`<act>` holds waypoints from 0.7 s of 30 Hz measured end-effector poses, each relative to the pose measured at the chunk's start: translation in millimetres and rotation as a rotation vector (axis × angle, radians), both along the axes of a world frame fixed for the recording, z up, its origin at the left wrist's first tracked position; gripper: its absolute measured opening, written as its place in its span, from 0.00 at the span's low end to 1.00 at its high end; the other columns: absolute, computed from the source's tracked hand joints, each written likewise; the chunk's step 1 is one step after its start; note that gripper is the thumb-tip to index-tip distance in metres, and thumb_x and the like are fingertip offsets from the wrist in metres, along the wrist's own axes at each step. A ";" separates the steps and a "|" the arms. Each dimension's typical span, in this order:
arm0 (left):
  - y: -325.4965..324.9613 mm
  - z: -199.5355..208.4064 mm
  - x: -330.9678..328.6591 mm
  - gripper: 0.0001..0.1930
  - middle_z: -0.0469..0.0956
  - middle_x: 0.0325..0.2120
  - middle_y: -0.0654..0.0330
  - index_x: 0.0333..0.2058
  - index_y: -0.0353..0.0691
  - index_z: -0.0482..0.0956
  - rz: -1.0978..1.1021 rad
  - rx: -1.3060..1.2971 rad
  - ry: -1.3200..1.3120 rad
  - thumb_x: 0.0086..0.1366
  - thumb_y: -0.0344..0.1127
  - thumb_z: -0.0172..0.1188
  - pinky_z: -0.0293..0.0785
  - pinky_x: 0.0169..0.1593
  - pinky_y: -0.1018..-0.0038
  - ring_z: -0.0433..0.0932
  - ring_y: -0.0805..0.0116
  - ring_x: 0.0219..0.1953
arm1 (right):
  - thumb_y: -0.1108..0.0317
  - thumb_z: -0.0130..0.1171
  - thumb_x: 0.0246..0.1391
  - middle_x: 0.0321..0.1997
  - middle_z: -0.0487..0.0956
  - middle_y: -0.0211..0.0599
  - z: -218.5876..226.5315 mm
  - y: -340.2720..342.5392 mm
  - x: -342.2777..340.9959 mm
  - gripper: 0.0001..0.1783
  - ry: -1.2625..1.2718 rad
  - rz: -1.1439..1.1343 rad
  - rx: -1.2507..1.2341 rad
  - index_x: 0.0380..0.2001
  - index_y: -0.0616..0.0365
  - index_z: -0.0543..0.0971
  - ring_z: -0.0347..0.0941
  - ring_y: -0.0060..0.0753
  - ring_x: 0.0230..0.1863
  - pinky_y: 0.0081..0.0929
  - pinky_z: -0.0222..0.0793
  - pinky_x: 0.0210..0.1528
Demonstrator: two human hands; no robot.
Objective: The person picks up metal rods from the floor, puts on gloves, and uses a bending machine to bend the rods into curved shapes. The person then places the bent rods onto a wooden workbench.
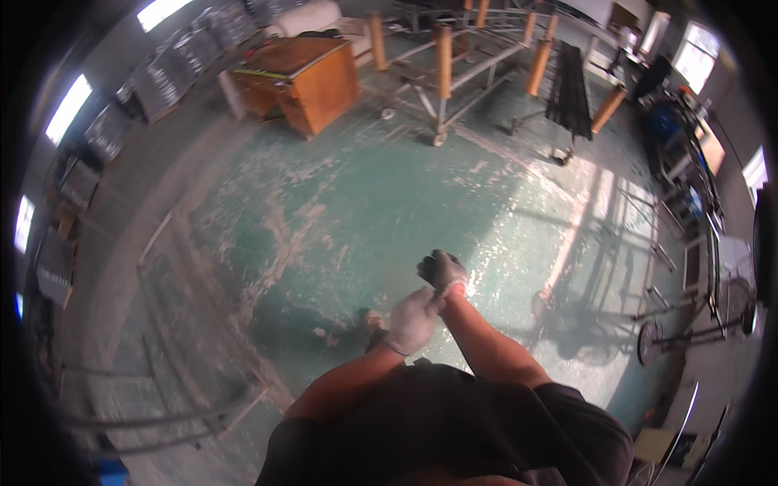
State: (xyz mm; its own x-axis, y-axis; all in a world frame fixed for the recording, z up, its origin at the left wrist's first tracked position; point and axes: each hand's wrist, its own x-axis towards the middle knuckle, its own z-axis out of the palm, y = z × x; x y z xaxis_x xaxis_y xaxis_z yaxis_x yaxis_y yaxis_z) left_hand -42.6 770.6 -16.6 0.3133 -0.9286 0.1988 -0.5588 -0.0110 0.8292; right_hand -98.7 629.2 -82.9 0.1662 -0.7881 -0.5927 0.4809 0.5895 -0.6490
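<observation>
Grey gloves (412, 326) cover both hands above the green floor (365, 202); the left hand (412, 321) meets the right hand (443, 269) near its cuff (454, 284). I cannot tell whether either grips; hard tugging could tear it.

Pale-gloved left grip (412, 321) blurred; we cannot separate its fingers near the wrist of the grey-gloved right grip (444, 271). Small brownish shape (373, 319) partly hidden; we can't identify it. Bright blue object (112, 472) cut off below. Dark clutter (328, 33) on orange-brown wooden desk (332, 85): too small.
</observation>
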 end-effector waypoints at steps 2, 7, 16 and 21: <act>-37.7 -16.3 61.4 0.13 0.79 0.28 0.45 0.31 0.39 0.75 0.005 -0.159 -0.057 0.71 0.40 0.63 0.74 0.36 0.49 0.79 0.36 0.34 | 0.63 0.63 0.65 0.38 0.86 0.47 -125.0 -54.2 72.2 0.22 0.034 0.001 -0.664 0.55 0.68 0.76 0.86 0.43 0.33 0.35 0.85 0.38; -111.9 -4.2 197.9 0.10 0.79 0.28 0.44 0.31 0.39 0.76 0.056 0.006 -0.288 0.67 0.38 0.64 0.74 0.37 0.47 0.81 0.37 0.34 | 0.57 0.78 0.43 0.50 0.83 0.26 -134.8 -134.7 195.2 0.24 0.167 0.175 -0.436 0.47 0.37 0.86 0.80 0.41 0.56 0.34 0.79 0.59; -260.7 11.1 429.5 0.15 0.85 0.38 0.37 0.50 0.35 0.80 -0.146 0.302 -0.158 0.70 0.38 0.59 0.80 0.45 0.49 0.84 0.34 0.45 | 0.64 0.66 0.68 0.38 0.88 0.46 48.6 -253.7 436.8 0.16 0.056 -0.035 -0.315 0.52 0.66 0.82 0.87 0.37 0.38 0.32 0.86 0.43; -353.9 9.5 570.3 0.15 0.85 0.40 0.38 0.47 0.38 0.83 0.044 0.494 -0.093 0.71 0.40 0.55 0.77 0.49 0.45 0.83 0.33 0.46 | 0.64 0.67 0.68 0.49 0.86 0.46 21.5 -349.8 582.9 0.19 -0.013 0.074 -0.280 0.56 0.63 0.80 0.86 0.42 0.46 0.37 0.84 0.50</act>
